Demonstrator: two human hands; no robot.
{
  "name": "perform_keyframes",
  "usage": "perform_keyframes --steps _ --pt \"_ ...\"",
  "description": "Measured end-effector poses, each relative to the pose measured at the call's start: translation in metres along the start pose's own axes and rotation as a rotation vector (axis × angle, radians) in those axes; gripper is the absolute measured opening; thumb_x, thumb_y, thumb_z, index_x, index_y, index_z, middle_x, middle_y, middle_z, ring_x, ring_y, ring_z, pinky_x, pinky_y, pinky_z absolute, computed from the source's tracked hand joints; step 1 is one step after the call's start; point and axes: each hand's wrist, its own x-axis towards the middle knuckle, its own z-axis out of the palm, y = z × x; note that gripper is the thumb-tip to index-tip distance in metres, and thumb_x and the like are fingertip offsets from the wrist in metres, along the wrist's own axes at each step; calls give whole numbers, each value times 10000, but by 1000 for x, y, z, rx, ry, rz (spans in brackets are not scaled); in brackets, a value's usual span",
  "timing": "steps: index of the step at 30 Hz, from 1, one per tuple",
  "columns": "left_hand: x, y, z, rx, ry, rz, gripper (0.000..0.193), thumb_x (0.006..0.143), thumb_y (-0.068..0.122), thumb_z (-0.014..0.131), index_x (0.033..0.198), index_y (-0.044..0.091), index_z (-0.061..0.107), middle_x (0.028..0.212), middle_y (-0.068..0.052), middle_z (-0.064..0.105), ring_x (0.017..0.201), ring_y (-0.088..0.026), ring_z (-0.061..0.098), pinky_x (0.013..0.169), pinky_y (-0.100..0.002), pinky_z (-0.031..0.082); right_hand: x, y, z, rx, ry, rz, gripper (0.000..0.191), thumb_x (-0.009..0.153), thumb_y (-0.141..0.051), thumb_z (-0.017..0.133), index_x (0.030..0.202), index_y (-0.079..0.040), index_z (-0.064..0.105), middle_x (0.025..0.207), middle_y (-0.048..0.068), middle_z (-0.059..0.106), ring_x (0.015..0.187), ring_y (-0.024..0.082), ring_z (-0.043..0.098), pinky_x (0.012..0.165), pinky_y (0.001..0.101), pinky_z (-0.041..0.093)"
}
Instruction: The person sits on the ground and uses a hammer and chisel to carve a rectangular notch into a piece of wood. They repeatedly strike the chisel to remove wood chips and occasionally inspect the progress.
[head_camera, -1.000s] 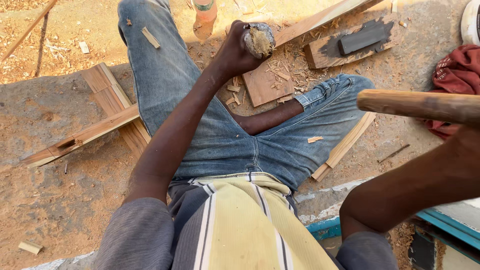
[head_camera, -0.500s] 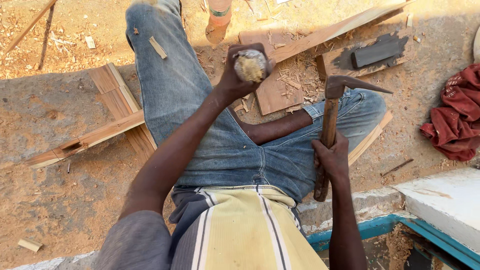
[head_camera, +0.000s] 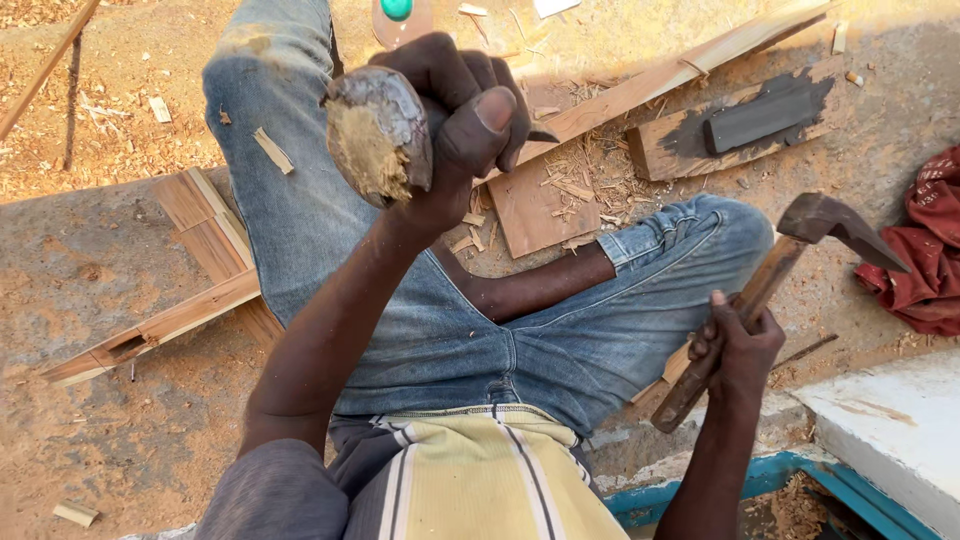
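Item 1, nearest: striped yellow shirt (head_camera: 480, 480) and blue jeans (head_camera: 450, 340) of the seated person, one leg stretched away across the sandy ground (head_camera: 90, 300), the other folded to the right.

Item 2: right hand (head_camera: 738, 352), fingers wrapped tight round the wooden handle of an adze (head_camera: 760, 290). The handle's long axis ran diagonally from lower left to upper right; the dark metal head sat at the top, its blade pointing right and slightly down. The tool was held low beside the right knee, clear of the workpiece.

Item 3: left hand (head_camera: 465, 120), raised above the thigh, fingers and thumb closed about a rounded wooden piece (head_camera: 378, 135). Its rough, pale cut end faced the camera and leftward; the grey outer surface curved off behind it. Its length could not be judged, being hidden in the grip.

Item 4, state of work: judged partway. Shavings (head_camera: 580, 180) lay scattered over a flat board (head_camera: 535, 215) beyond the legs, showing that some wood had been removed; the piece's face was yet coarse and unfinished.

Item 5, farther: a long plank (head_camera: 690, 70), a block bearing a dark sharpening stone (head_camera: 765, 115), a red cloth (head_camera: 935, 250) at right.
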Motion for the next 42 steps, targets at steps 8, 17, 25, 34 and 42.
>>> perform_keyframes --steps 8,17,25,34,42 --pt "-43 -32 32 760 -94 -104 264 1063 137 655 824 86 555 662 -21 542 567 -150 547 546 -311 427 79 62 -95 -262 248 87 458 1082 -423 704 1081 11 555 653 79 550 494 209 526 478 364 456" --pt "-36 -111 194 149 -203 -758 534 992 452 757 970 -73 662 780 -153 629 667 -211 588 621 -410 481 3 -28 -39 195 -249 -421 696 1084 -560 638 1488 -4 529 1234 210 670 1043 218 678 932 357 551" --pt "-100 -32 100 864 -82 -344 804 948 388 761 1579 60 386 1600 -203 456 1524 -380 426 1260 -484 375 34 37 -92 -311 502 -473 306 1091 -232 719 1139 68 676 824 130 627 647 251 525 580 398 386" --pt "-201 93 -118 1615 550 -329 335 1099 175 679 1367 4 572 1309 -192 553 1180 -313 620 866 -411 581 49 124 -140 -921 814 -278 246 902 -198 832 946 26 740 816 229 719 684 435 665 620 595 491" --pt "-271 64 -167 1253 592 -951 299 977 189 653 1068 -85 729 944 -200 768 816 -280 748 685 -416 542 74 -19 -23 -603 404 -878 412 975 14 776 1364 32 640 1399 205 632 1224 314 634 1025 448 539"
